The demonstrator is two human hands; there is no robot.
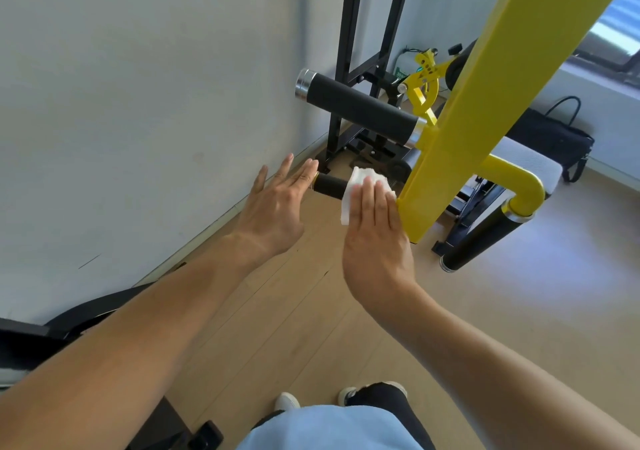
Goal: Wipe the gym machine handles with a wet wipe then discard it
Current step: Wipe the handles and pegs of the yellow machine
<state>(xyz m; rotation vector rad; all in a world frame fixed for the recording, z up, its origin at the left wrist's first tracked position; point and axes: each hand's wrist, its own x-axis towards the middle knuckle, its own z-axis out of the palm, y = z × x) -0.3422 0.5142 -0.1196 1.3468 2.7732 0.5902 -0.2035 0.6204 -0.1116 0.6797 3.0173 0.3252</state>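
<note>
**Wipe on the lower grip, mid-pass**

Right hand (375, 228) lies flat over the wet wipe (360, 190), fingers straight and close together, pressing it onto the short black handle (329, 184) that sticks out from the foot of the yellow post (485, 103). Palm pressure only; no fingers visibly curled under the bar. Left hand (277, 207) is open and empty, fingers spread, tips at the free end of the same handle; whether they touch the end cap I cannot tell.

Risks, as judged from here:
- With no wrap around the bar, the wipe could slide off or bunch up when the hand moves, leaving the underside uncleaned.
- The right hand's edge sits just beside the post's lower corner (a knuckle scrape is plausible on a quick stroke).
- The handle may turn or swing under a push; the left hand seems placed to steady it.
- The larger padded roller (360, 112) above and the right-side grip (481, 241) show no wipe on them; either could get skipped.

The wipe: white, folded or crumpled into a thick pad, upper edge ruffled, one corner hanging below the handle. Dampness not discernible. Most of it is hidden under the fingers.
</note>
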